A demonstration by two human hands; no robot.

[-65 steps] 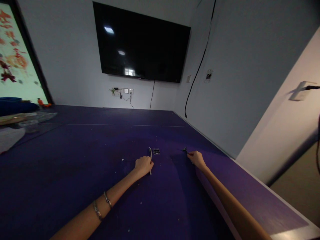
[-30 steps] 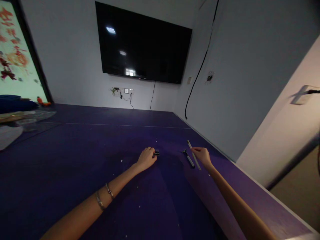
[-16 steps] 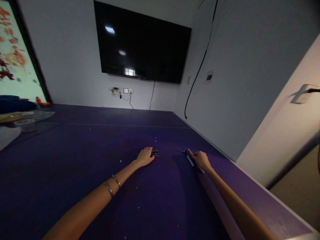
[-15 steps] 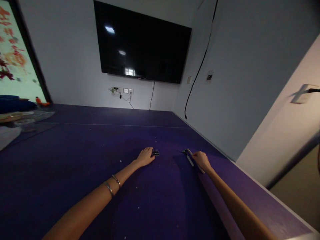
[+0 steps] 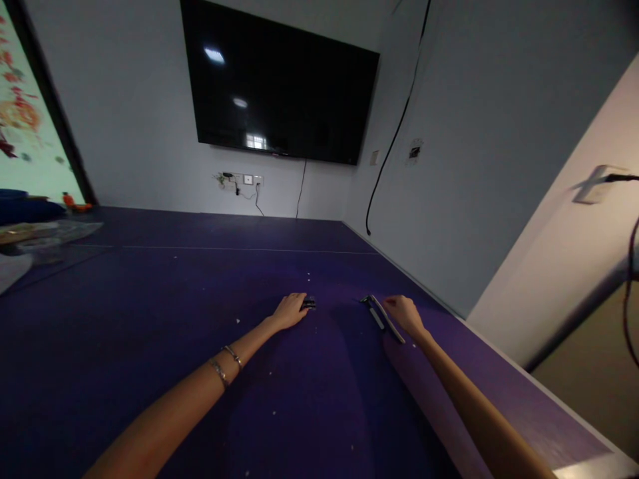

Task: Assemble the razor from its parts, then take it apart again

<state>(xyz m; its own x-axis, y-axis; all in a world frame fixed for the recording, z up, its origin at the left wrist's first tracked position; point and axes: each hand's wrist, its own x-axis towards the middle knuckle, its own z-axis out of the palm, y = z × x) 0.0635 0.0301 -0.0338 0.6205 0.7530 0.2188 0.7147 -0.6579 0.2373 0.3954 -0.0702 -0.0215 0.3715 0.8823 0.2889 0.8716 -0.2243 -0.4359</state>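
Note:
My left hand [image 5: 290, 311] lies low over the purple surface [image 5: 224, 372], fingers curled on a small, dark, flat object [image 5: 310, 303] with clear-looking edges. Its kind is too small to make out. My right hand [image 5: 405, 314] hovers just right of a long, thin, pale strip [image 5: 392, 322], its fingers drawn together and nothing visible in them. Left of that strip lies a short, light-coloured bar [image 5: 376, 318] with a dark edge. Both lie slanted, their far ends meeting near a small dark piece [image 5: 366, 299].
Small white specks dot the surface. Plastic wrapping [image 5: 60, 233] and dark blue cloth [image 5: 30, 209] lie at the far left, beside an orange item [image 5: 74, 203]. A television [image 5: 284, 86] hangs on the back wall above sockets [image 5: 248, 179]. A black cable [image 5: 394, 143] dangles along the right wall.
My right hand has come off the pale strip, which now lies uncovered beside it. My left hand stays on the dark object. The view has shifted slightly.

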